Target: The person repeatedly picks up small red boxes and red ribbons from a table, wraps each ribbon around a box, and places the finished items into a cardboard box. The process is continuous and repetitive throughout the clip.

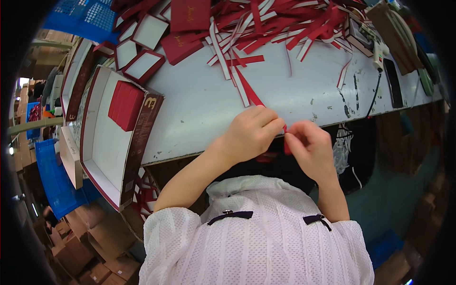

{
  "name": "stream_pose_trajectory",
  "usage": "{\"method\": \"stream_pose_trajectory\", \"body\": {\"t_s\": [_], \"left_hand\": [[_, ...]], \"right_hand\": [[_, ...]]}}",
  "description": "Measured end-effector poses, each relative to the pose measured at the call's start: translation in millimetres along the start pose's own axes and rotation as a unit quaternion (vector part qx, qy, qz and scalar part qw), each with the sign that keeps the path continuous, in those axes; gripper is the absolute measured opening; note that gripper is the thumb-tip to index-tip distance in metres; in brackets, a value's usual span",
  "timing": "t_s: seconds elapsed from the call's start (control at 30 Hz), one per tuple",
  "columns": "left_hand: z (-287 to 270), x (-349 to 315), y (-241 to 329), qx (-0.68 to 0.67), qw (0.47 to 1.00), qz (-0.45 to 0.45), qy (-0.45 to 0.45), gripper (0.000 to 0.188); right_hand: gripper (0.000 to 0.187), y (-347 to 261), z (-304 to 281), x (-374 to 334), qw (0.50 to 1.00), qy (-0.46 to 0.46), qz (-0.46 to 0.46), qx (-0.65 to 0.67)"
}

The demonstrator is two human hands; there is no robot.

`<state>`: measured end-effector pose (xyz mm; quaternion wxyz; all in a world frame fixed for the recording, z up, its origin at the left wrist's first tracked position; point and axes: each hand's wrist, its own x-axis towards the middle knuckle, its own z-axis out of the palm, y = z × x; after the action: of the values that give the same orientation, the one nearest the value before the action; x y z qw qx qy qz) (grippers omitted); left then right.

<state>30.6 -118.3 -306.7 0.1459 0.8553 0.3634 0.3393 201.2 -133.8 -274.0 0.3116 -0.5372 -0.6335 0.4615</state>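
At the near edge of the grey table (199, 99) the left hand (251, 133) and the right hand (308, 147) meet, fingertips pinched together on a small red strip (287, 142). Both hands are closed tight on it, thumbs against forefingers, and the strip sits just off the table's edge, between the two hands. It looks like the peeling or folding step on one strip (the pile they come from lies far across the table). The next move seems to call for a fine, steady pull with the fingertips, not force. Most of the strip is hidden behind the fingers, so its length and any white backing cannot be made out. To the left a shallow open box (102, 142) holds a red block (125, 105); the heap of red and white strips (285, 28) runs off the far edge of view.
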Motion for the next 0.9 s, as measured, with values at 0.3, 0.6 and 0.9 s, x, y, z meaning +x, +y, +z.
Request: {"method": "stream_pose_trajectory", "body": {"t_s": [0.3,0.6,0.9], "left_hand": [[-25.6,8.1,42.6,-0.585,0.711,-0.364,0.14,0.008],[-23.7,0.2,42.9,-0.451,0.803,-0.367,0.135,0.014],[-9.2,-9.5,33.6,-0.096,0.976,-0.195,0.019,0.003]], "right_hand": [[0.007,-12.3,-9.1,-14.4,0.984,-0.095,-0.014,0.148],[0.019,-10.2,-1.9,-0.7,0.925,0.165,-0.282,-0.193],[0.012,6.0,12.5,10.9,0.865,0.028,-0.374,-0.334]]}}
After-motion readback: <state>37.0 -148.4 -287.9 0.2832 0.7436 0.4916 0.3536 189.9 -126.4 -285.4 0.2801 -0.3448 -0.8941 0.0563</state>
